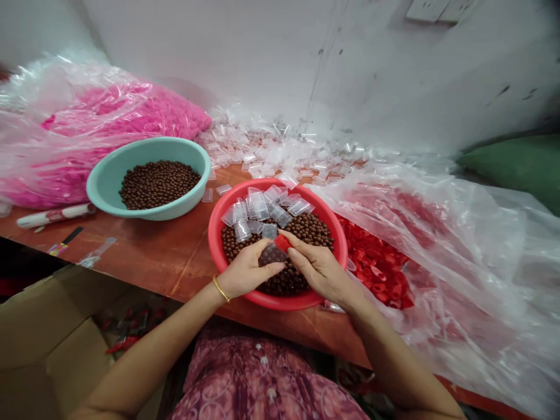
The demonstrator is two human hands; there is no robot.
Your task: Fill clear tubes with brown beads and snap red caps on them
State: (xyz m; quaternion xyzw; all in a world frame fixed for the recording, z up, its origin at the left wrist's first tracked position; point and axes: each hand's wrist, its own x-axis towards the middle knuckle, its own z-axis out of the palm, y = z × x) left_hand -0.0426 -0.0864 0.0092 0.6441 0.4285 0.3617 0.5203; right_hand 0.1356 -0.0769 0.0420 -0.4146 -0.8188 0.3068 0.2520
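Note:
Over the red basin [215, 245], my left hand [242, 273] grips a small clear plastic container [272, 255] with dark brown balls inside. My right hand [319, 269] pinches a red plastic cap [282, 242] against the end of that container; whether the cap is seated I cannot tell. Beneath both hands, the basin holds many loose brown balls [312, 230]. Several clear containers [258, 205] lie on top of the balls toward the basin's far side.
To the left stands a light-green basin [98, 189] of brown balls, near a bag of pink pieces [144, 111]. Clear containers [271, 146] are heaped along the wall. Red caps [376, 268] spill from a plastic bag [464, 280] at right. A cardboard box [56, 326] sits below the table edge.

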